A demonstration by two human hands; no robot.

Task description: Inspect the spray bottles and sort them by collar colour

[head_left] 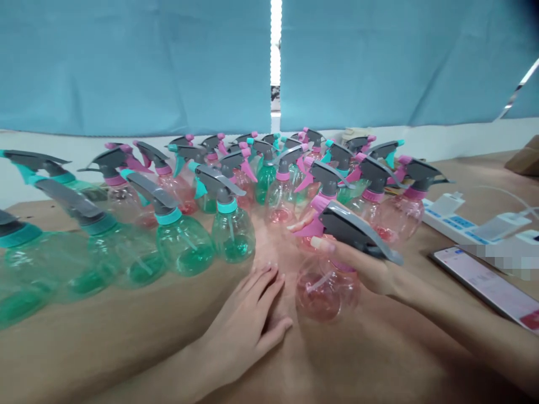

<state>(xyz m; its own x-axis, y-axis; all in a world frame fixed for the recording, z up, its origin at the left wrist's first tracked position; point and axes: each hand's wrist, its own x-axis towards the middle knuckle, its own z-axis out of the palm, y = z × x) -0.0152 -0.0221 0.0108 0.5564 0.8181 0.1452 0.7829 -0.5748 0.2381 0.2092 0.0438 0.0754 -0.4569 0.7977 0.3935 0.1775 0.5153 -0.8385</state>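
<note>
My right hand (365, 265) grips the neck and grey trigger head of a pink spray bottle (326, 286) that stands on the brown table (126, 348), thumb over the top. My left hand (248, 320) lies flat on the table just left of that bottle, fingers stretched out, holding nothing. Beyond both hands stand several spray bottles with grey heads: green ones (185, 241) mostly at the left, pink ones (396, 213) mostly at the middle and right.
A phone (488, 286) with a lit screen lies at the right. Behind it is a white power strip (458, 221) with plugs and cables. A cardboard box (526, 157) sits at the far right. Blue curtains (135, 62) hang behind the table.
</note>
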